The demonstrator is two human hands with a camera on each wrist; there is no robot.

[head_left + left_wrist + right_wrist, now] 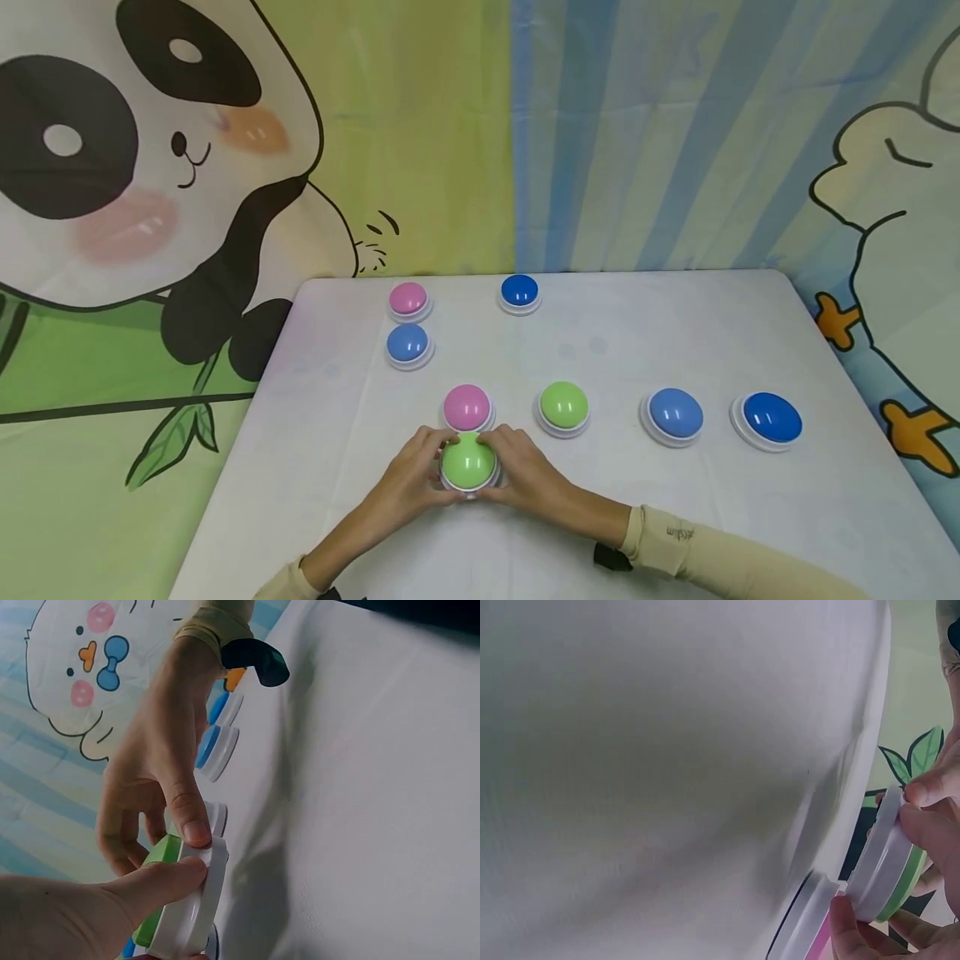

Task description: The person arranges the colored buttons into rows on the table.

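Note:
Both of my hands grip one green domed push button [468, 464] with a white base, at the front middle of the table. My left hand [411, 477] holds its left side and my right hand [531, 478] its right side, thumbs on the near edge. In the left wrist view the two thumbs press side by side on the white base [196, 900]. The right wrist view has the button tilted on edge, a gap between it and the tabletop. Right behind it stands a pink push button [467, 407], its near edge overlapped by the green one.
A second green button [564, 405] stands right of the pink one, then a light blue [676, 413] and a dark blue button [772, 417]. Farther back are another pink [408, 298], light blue [407, 342] and dark blue button [520, 291]. Patterned cloth surrounds the white table [637, 333].

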